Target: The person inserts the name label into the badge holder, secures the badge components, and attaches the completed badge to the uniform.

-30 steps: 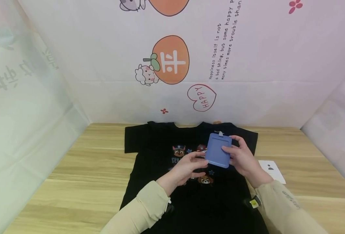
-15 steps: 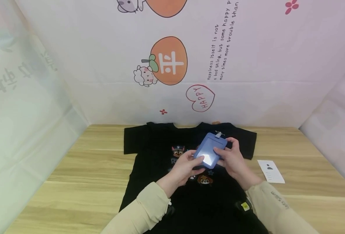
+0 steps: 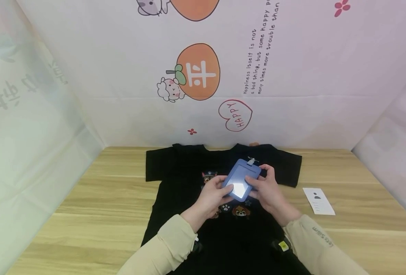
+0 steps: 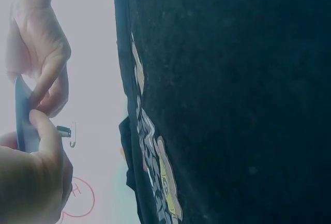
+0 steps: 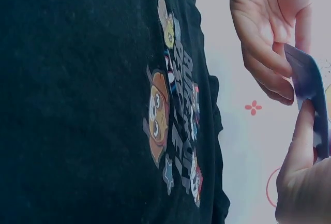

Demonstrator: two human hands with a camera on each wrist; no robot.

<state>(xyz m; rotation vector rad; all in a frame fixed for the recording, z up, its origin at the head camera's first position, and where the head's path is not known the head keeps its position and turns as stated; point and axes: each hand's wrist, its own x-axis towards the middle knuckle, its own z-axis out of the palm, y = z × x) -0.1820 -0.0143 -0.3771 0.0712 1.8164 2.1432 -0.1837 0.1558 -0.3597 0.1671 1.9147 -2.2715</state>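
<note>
A blue badge holder point(image 3: 240, 177) with a small metal clip point(image 3: 252, 161) at its top is held tilted above the black T-shirt point(image 3: 175, 198). My left hand point(image 3: 211, 196) pinches its lower left edge, thumb on the front. On the right edge, my right hand point(image 3: 266, 191) grips it between thumb and fingers. The left wrist view shows the holder point(image 4: 23, 115) nearly edge-on between both hands. From the right wrist, the holder point(image 5: 310, 92) is also seen from the side. Light glares off its front, so what lies inside is hard to tell.
A white card point(image 3: 319, 201) with a dark person icon lies on the wooden table point(image 3: 96, 214), right of the shirt. The shirt lies spread flat, printed with cartoon dogs point(image 3: 241, 211). A patterned white curtain point(image 3: 292, 114) stands behind the table, with more fabric at both sides.
The badge holder has moved left and tilted clockwise, clip end to the right. My left hand, earlier at its edge with fingers spread, now pinches it. My right hand moved left with it.
</note>
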